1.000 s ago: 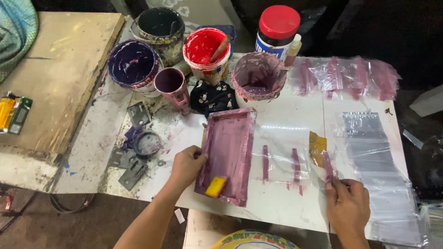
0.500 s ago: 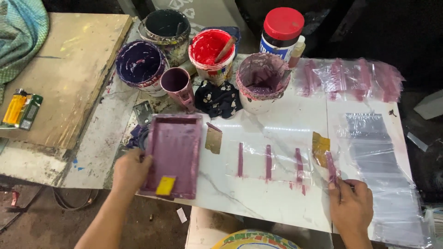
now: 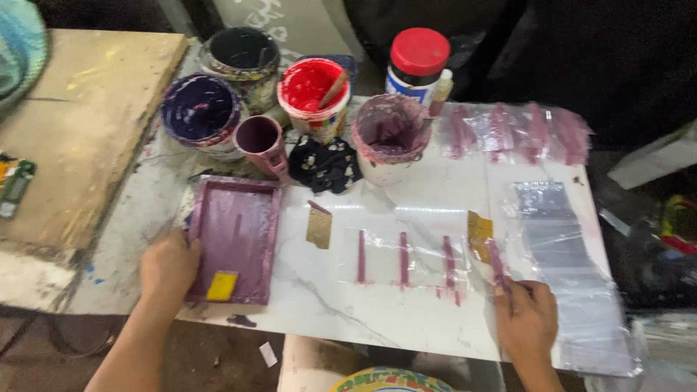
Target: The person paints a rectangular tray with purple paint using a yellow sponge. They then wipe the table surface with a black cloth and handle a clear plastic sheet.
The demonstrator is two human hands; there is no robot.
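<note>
Left hand [image 3: 168, 267] grips the near-left edge of a purple-stained rectangular frame [image 3: 236, 239], fingers curled onto its rim; the frame lies flat at the table's left side, its left edge close to the marble slab's [image 3: 348, 305] border, with a yellow tag [image 3: 221, 286] at its near end. At three o'clock from the frame a small tan card [image 3: 319, 226] lies alone on bare marble. Further toward three o'clock, a clear plastic sheet [image 3: 406, 250] carries three upright purple stripes [image 3: 404, 260]. Right hand [image 3: 526, 319] pinches a purple-smeared squeegee stick [image 3: 496, 261] beside a yellowish pad [image 3: 479, 236], just right of the last stripe, pressing at the sheet's edge. Open marble runs along the near edge between the two hands. At twelve o'clock the way is crowded: a dark pot [image 3: 241, 54], a purple paint tub [image 3: 200, 110], a purple mug [image 3: 260, 141], a red paint tub [image 3: 314, 88], a stained bucket [image 3: 389, 134] and a red-lidded jar [image 3: 418, 62]. A stack of clear bags [image 3: 573, 290] fills the right side, overhanging the near-right corner.
</note>
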